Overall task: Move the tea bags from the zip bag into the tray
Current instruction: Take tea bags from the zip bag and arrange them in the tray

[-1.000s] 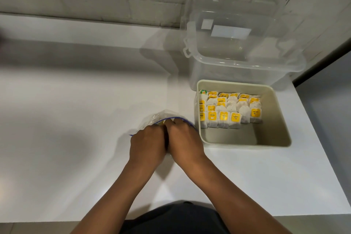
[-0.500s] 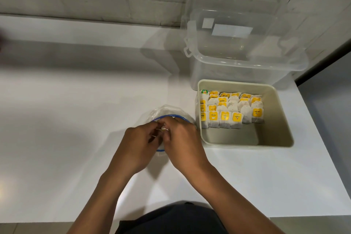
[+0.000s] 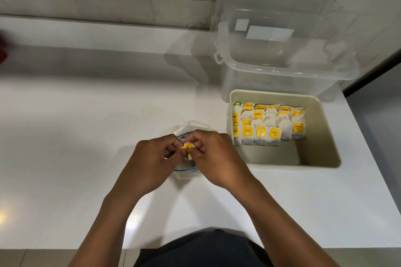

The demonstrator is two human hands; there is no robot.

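Note:
A clear zip bag (image 3: pixel 188 128) with a blue seal stands open on the white counter, just left of the beige tray (image 3: pixel 323 136). Above the bag's mouth my left hand (image 3: pixel 152 162) and my right hand (image 3: pixel 217 158) both pinch one tea bag (image 3: pixel 188 150) with a yellow tag. Several yellow-tagged tea bags (image 3: pixel 267 123) stand in rows in the tray's far left part. The tray's near and right parts are bare. What else the bag holds is hidden by my hands.
A clear plastic storage box (image 3: pixel 282 50) with its lid tilted up stands behind the tray against the white brick wall. The counter's right edge (image 3: pixel 373 158) runs close beside the tray. A blurred red object (image 3: pixel 3 50) shows at the far left.
My hands spread the bag's mouth open, then drew a yellow-tagged tea bag up out of it. The tray and box have not moved.

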